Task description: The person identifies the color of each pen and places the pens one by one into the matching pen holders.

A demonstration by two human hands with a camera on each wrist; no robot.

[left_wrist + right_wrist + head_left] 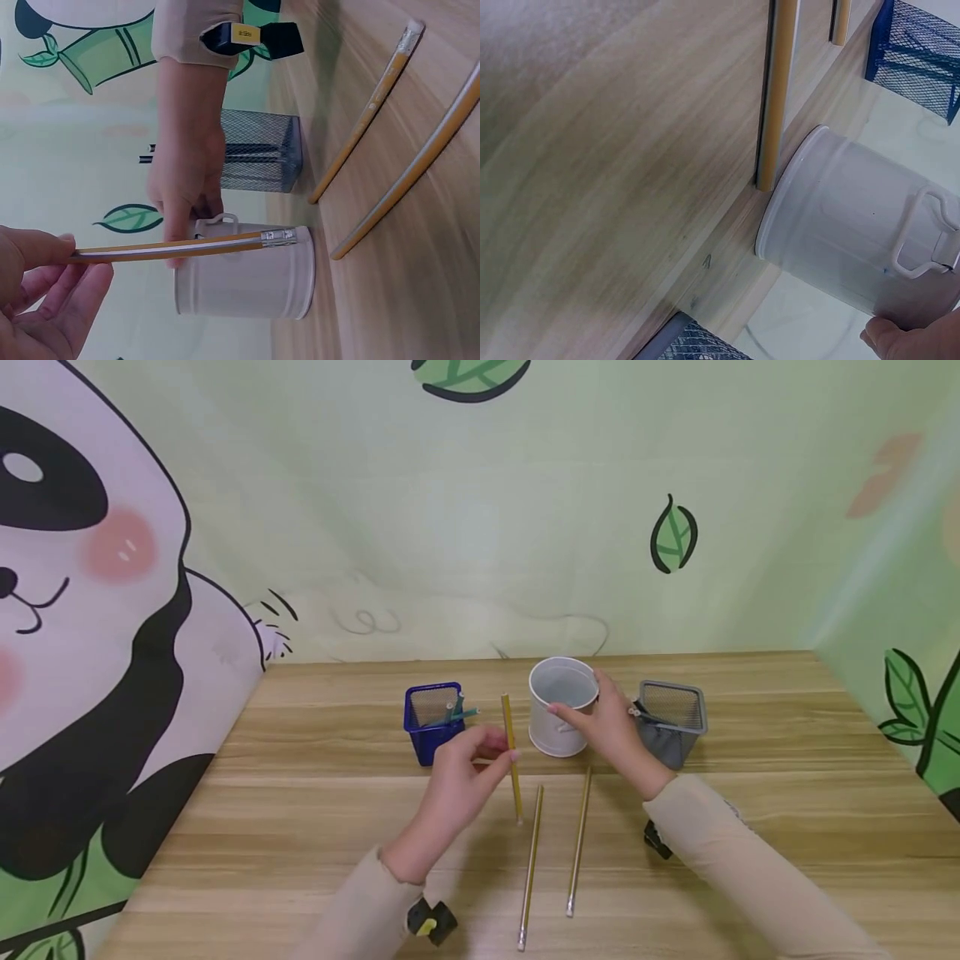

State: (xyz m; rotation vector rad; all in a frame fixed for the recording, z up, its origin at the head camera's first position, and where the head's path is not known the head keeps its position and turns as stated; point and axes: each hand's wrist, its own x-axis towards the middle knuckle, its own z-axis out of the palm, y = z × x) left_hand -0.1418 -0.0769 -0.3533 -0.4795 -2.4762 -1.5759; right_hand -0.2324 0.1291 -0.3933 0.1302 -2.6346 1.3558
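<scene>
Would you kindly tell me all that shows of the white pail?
The white pail looks like painted metal: round, open-topped, with a ridge above its base and a looped side handle. It stands upright on the wood-grain table, between the blue mesh holder and the grey mesh holder. The right hand grips it near the top.

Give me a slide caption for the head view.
A left grip pinching one pencil, a right grip holding the white pail, two more pencils lying on the wooden table.

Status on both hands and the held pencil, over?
Left hand pinching pencil, eraser end down. Right hand gripping white bucket. Nothing visible between pencil and bucket.
</scene>
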